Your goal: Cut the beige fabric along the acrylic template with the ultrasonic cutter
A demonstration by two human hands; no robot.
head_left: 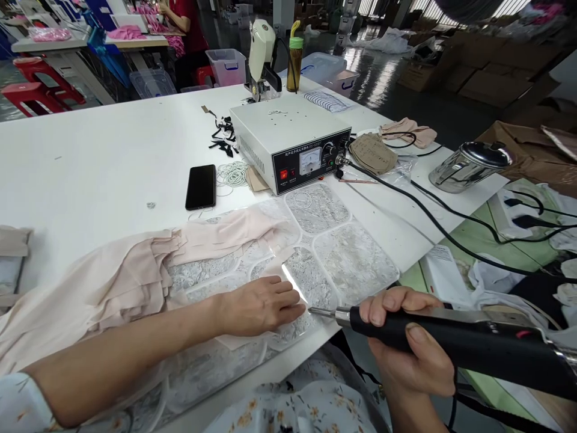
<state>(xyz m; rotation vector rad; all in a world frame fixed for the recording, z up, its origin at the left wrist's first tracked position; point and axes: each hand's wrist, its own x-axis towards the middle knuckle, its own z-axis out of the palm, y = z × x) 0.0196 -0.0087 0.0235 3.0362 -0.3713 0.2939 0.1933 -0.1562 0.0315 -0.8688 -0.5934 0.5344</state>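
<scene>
The worktop's (103,162) near edge slants beneath the black tool (455,346), whose body juts past it between three and four o'clock, tip just beside the left hand (256,305). The right hand's (401,368) grip is closed round that tool; the left lies palm down on pale pink fabric (130,270), pinching some or not, I can't tell. That fabric trails to nine o'clock, partly over one marbled mat (356,258). Clockwise: one phone (201,187) at eleven, one control box (288,144) at twelve, one metal jug (464,168) at two.
</scene>
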